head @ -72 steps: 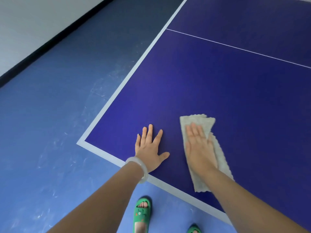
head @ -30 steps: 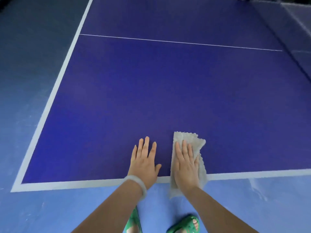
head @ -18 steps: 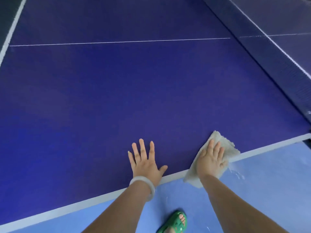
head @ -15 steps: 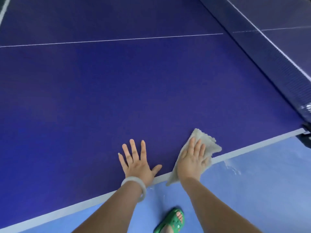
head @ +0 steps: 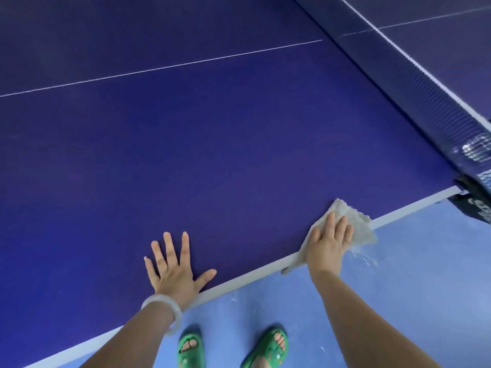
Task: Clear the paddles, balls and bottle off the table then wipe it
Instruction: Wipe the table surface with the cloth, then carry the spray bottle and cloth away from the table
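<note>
The dark blue table tennis table (head: 212,155) fills most of the head view, with no paddle, ball or bottle on the part I see. My right hand (head: 328,243) presses a pale grey cloth (head: 358,224) flat on the table's white near edge, fingers straight; part of the cloth hangs over the edge. Spread flat on the table top to its left, near the edge, rests my left hand (head: 174,269), with a pale bangle on the wrist.
The net (head: 414,83) runs across the upper right, its clamp post (head: 475,200) sticking out at the table's side just right of the cloth. Light blue floor (head: 398,301) lies below the edge. My feet in green sandals (head: 191,349) stand close to the table.
My right hand has slid the cloth to the right along the near edge, toward the net post. My left hand stays flat on the table. The view has swung right.
</note>
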Demonstrator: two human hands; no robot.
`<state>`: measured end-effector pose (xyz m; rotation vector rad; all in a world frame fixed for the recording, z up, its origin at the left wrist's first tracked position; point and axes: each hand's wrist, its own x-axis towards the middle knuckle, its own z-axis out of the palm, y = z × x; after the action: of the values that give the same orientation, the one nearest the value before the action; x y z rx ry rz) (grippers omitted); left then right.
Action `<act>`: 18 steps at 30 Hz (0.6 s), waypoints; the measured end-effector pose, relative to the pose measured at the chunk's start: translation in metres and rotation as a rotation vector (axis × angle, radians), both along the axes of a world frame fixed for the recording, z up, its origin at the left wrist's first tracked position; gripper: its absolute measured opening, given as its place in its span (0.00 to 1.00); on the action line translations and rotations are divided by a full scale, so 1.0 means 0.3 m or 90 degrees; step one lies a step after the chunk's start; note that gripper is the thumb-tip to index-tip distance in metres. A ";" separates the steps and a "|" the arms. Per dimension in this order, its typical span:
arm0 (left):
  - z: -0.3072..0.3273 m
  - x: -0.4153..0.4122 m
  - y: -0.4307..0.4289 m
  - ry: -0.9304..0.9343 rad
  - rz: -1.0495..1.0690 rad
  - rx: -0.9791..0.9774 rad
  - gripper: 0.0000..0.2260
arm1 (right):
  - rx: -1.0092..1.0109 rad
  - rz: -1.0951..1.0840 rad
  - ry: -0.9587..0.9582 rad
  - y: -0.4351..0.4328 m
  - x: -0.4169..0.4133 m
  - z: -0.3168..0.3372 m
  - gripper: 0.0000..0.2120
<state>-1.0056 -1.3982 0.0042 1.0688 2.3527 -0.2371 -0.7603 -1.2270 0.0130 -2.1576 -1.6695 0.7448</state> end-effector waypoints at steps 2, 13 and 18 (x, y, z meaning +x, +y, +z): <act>0.002 0.003 0.001 0.009 -0.007 -0.007 0.46 | -0.008 -0.004 0.050 -0.033 -0.038 0.007 0.26; 0.041 0.014 0.020 0.000 -0.023 -0.027 0.46 | -0.019 0.099 0.037 -0.242 -0.026 0.078 0.22; 0.083 0.043 0.030 0.027 -0.038 -0.004 0.44 | -0.079 0.078 0.079 -0.359 0.063 0.109 0.15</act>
<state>-0.9925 -1.3893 0.0291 1.1437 2.3579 -0.2910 -0.7414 -1.3348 0.0458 -2.0566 -1.7450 1.0206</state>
